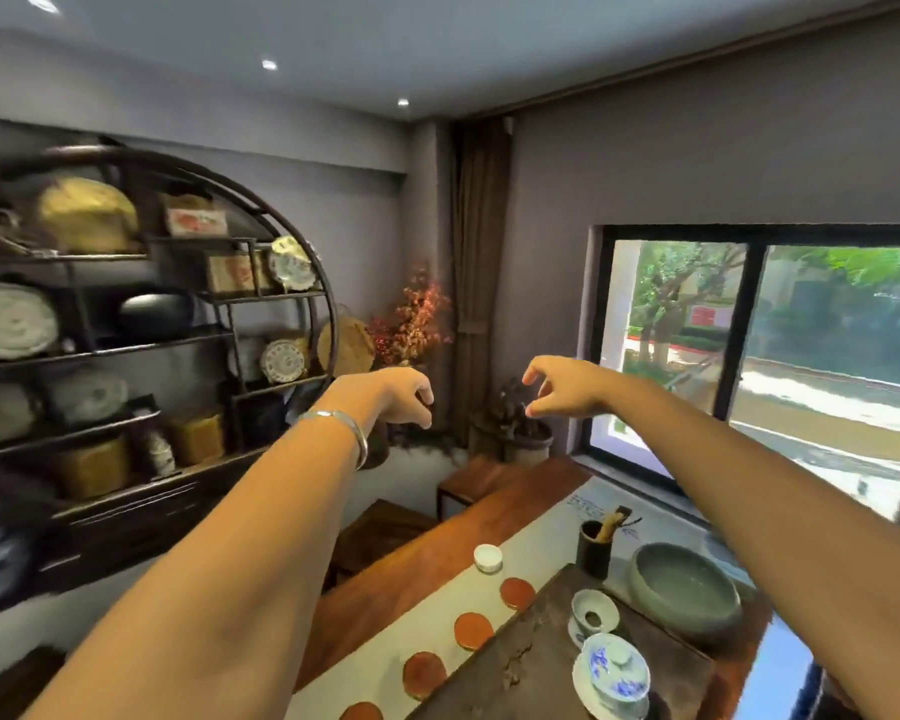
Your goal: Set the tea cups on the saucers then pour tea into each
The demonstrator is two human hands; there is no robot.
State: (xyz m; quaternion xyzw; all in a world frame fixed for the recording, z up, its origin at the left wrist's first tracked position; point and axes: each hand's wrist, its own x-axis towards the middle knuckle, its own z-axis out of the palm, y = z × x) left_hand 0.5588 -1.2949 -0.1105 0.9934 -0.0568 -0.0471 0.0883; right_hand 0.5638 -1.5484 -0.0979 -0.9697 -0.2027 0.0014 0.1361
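Note:
Both my arms stretch forward, high above the table. My left hand (404,394) and my right hand (562,389) hang in the air with fingers loosely apart, holding nothing. Far below them, one small white tea cup (488,557) stands on the pale table runner (541,537). A row of round brown saucers runs along the runner: one (517,592) near the cup, then another (473,630), a third (424,675), and one (360,712) at the bottom edge. A blue-and-white lidded gaiwan (614,672) sits on a dark stone tea tray (515,667).
A white strainer cup (593,613), a dark tool holder (595,548) and a grey-green bowl (684,589) stand at the right. The wooden table (411,558) runs toward a window (765,356). A round shelf (141,330) with tea cakes fills the left wall.

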